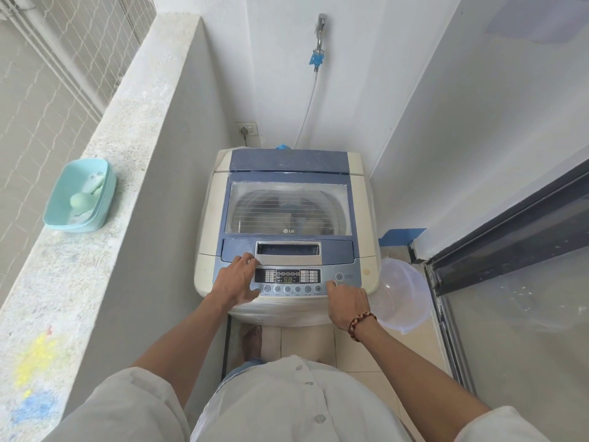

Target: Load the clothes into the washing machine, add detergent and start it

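A top-loading washing machine [210,218], cream with a blue lid, stands ahead with its lid [288,173] closed. Through the lid window, clothes [287,215] lie in the drum. The control panel [288,279] is lit and its display reads 50. My left hand [237,279] rests flat on the panel's left end, fingers spread, holding nothing. My right hand [345,301] has its index finger on a button at the panel's right end, just below the round power button [339,276]; the other fingers are curled.
A turquoise tub [79,196] with a scoop and powder sits on the stone ledge [95,173] at left. A clear plastic basin [401,295] lies on the floor right of the machine. A glass sliding door [510,250] bounds the right. A tap and hose [318,43] hang on the back wall.
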